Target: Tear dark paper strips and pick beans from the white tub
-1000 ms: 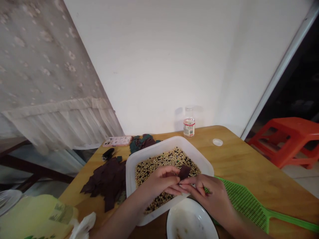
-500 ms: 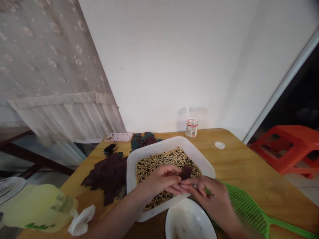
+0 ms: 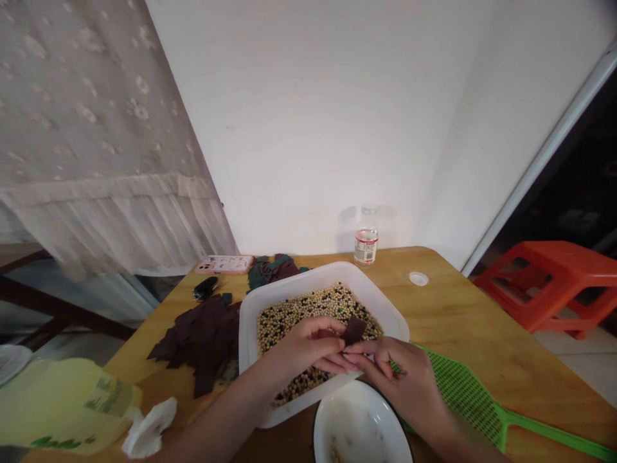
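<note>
A small dark brown square piece [image 3: 355, 330], thin like cloth or paper, is held above the near part of a white plastic tub [image 3: 247, 341]. My left hand [image 3: 313, 344] grips its lower left side between thumb and fingers. From the right, my right hand [image 3: 402, 373] pinches at the lower edge, its thumb and fingertips pressed together beside the left fingertips. Whether a bead sits in that pinch is hidden. Cream and dark round beads [image 3: 294, 318] fill the tub. A white bowl [image 3: 361, 418] with a few small bits in it stands just below my hands.
Brown pieces [image 3: 195, 337] lie piled left of the tub, with green and brown ones [image 3: 274, 271] behind. A phone [image 3: 224, 264], black key fob [image 3: 205, 288], glass bottle [image 3: 366, 245], white cap [image 3: 418, 278], green fly swatter [image 3: 457, 386], tissue [image 3: 150, 427] and yellow jug [image 3: 58, 402] surround it.
The whole scene has shifted slightly left as the camera turned. Both hands keep nearly the same grip on the brown piece.
</note>
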{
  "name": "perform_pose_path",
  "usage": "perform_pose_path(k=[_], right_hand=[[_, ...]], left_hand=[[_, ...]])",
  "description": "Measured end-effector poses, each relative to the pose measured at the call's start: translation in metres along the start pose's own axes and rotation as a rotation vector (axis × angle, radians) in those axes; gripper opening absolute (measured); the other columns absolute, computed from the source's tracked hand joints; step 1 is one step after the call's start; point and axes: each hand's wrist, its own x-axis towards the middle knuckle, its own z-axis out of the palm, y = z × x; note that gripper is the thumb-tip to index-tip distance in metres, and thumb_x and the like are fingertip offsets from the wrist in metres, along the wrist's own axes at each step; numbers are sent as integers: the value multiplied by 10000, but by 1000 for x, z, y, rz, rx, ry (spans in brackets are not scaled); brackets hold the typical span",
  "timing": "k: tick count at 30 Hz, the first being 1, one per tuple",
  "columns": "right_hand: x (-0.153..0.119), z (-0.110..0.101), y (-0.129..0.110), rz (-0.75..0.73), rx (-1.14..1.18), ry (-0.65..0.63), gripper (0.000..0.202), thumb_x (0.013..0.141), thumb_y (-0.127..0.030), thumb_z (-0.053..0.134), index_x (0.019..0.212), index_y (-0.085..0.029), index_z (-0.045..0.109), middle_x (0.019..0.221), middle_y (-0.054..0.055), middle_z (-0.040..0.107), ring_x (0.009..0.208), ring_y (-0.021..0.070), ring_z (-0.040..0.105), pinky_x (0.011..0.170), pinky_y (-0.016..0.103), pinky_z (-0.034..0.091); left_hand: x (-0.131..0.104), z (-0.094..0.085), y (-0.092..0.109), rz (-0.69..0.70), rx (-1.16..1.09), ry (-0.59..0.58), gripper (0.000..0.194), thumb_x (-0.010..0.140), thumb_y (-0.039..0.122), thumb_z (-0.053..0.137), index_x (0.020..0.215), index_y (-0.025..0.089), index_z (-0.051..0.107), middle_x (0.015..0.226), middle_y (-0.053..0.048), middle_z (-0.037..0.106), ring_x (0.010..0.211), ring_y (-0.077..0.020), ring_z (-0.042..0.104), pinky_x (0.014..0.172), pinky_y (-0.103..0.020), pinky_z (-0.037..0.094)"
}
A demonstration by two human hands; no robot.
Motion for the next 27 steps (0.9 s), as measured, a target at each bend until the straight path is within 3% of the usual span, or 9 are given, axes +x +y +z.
perform_pose_path(k=[10, 20, 27], right_hand=[[-1, 0, 1, 7, 8, -13, 390, 793, -154, 631, 529, -222, 351, 665, -21, 729, 677, 148, 724, 539, 195, 543], [0, 1, 0, 7, 17, 0, 405, 801, -168, 614, 514, -224, 335, 556, -27, 679, 673, 164, 728, 497, 186, 534], [0, 1, 1, -12, -2, -3, 395, 785, -146, 636, 530, -219, 344, 647, -32, 722, 659, 139, 722, 522, 180, 529]], left_hand=[[1, -3, -2, 6, 5, -6, 283, 640, 282, 701, 862, 176, 560, 704, -22, 704, 729, -197, 710, 737, -335, 538], [-1, -1, 2, -12, 28, -2, 305, 639, 313, 709, 863, 171, 557, 724, -33, 704, 762, -215, 710, 754, -342, 534], [0, -2, 1, -9, 15, -10, 289, 633, 292, 704, 851, 174, 555, 688, -27, 704, 735, -197, 710, 727, -319, 534]])
